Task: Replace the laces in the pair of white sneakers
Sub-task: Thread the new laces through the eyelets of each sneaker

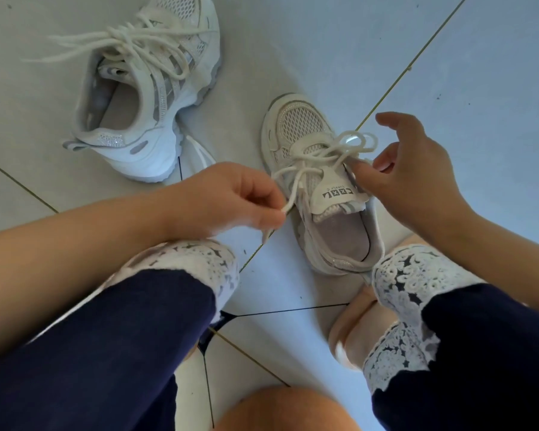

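A white sneaker (321, 194) stands on the floor between my knees, toe pointing away, its tongue folded forward. A cream lace (311, 157) runs through its upper eyelets and loops over the toe side. My left hand (231, 200) pinches one end of that lace just left of the shoe. My right hand (408, 172) rests at the shoe's right edge, thumb pressing on the lace by the eyelets, other fingers spread. The second white sneaker (143, 88) lies at the upper left, laced, with loose lace ends splayed out.
The floor is pale tile (448, 73) with dark grout lines. My legs in dark blue trousers with white lace cuffs (411, 275) frame the near shoe. A loose piece of white lace (199, 154) lies on the floor beside the far sneaker's heel.
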Tool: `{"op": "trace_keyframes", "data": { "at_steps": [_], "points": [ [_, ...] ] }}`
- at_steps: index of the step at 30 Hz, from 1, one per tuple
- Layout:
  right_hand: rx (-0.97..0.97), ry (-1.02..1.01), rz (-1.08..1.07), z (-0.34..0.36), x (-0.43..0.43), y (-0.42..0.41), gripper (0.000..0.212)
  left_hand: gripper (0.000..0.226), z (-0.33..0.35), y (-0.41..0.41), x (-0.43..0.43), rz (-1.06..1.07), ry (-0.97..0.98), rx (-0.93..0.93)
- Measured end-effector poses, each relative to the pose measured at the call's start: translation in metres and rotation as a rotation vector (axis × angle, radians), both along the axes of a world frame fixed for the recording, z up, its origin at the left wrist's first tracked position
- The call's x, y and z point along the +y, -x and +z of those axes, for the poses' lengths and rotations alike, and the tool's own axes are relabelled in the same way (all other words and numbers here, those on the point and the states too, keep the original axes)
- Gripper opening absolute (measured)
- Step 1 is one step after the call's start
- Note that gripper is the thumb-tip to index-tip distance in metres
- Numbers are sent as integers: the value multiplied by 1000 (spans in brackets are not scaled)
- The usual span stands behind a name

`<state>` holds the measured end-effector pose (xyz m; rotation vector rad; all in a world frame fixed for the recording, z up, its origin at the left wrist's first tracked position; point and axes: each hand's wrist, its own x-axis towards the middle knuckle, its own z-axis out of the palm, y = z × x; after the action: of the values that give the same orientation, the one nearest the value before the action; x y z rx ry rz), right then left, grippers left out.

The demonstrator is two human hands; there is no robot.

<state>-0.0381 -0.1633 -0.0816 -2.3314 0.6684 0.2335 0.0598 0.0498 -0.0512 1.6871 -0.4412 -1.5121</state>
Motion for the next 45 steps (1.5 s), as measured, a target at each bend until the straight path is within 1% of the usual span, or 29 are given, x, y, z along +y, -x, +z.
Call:
{"op": "trace_keyframes", "data": {
  "at_steps": [2,3,4,6,8,9,11,13,14,15,16,17,18,19,20,21,23,24,25,28,31,34,35,37,39,40,42,43,45],
  "points": [
    [10,3,3,0,2,1,60,11,19,-4,11,-184,101,74],
    [14,2,-2,0,3,1,58,9,28,-6,14,-199,144,96],
    [16,-2,-11,0,4,1,52,6,34,-9,16,-158,186,112],
    [26,6,2,0,7,1,33,6,36,-11,16,3,230,184],
    [27,39,51,1,9,1,11,10,32,-10,12,175,200,280],
    [17,48,62,1,10,0,7,13,28,-10,10,267,162,298],
    [-13,62,53,1,10,-1,8,16,22,-12,7,433,96,284],
    [-46,93,13,0,5,-4,9,21,19,-16,4,522,33,257],
    [-55,104,-25,-1,1,-6,8,23,16,-18,4,536,-26,225],
    [-58,107,-66,-1,-3,-9,7,27,13,-19,4,510,-110,153],
    [-56,110,-97,-1,-7,-10,5,33,8,-18,7,440,-213,31],
    [-54,112,-110,-1,-9,-11,5,35,3,-16,9,323,-309,-133],
    [-54,107,-107,-1,-10,-12,4,32,0,-14,9,210,-370,-302],
    [-60,94,-98,-2,-8,-12,5,25,-3,-12,7,128,-384,-441],
    [-69,76,-93,-2,-6,-12,5,19,-6,-11,3,89,-364,-525],
    [-76,60,-90,-2,-3,-11,6,21,-7,-10,-4,76,-330,-553],
    [-82,46,-84,-3,0,-10,7,40,-12,-11,-23,32,-295,-596],
    [-82,46,-78,-3,1,-9,7,43,-15,-11,-31,7,-289,-631],
    [-84,48,-73,-3,1,-8,7,40,-16,-12,-40,-7,-271,-649],
    [-83,46,-70,-3,-1,-5,8,22,-13,-15,-46,5,-164,-599],
    [-81,30,-77,-1,-2,-3,8,18,-4,-21,-21,-30,-112,-436],
    [-76,16,-18,0,3,-3,9,18,4,-27,5,-220,-190,-182],
    [-71,16,14,1,6,-2,10,18,5,-28,10,-294,-216,-125],
    [-62,16,57,1,12,-1,10,14,2,-28,15,-460,-238,-86],
    [-58,28,72,2,15,0,9,12,-2,-26,16,-527,-248,-117],
    [-64,42,72,2,14,0,9,11,-5,-24,15,-502,-251,-153],
    [-71,54,62,2,11,1,8,11,-13,-16,10,-358,-255,-209],
    [-69,48,59,2,10,1,9,18,-19,-11,7,-241,-261,-183],
    [-64,42,77,2,10,2,10,40,-31,-4,0,59,-294,1]
  ]
}}
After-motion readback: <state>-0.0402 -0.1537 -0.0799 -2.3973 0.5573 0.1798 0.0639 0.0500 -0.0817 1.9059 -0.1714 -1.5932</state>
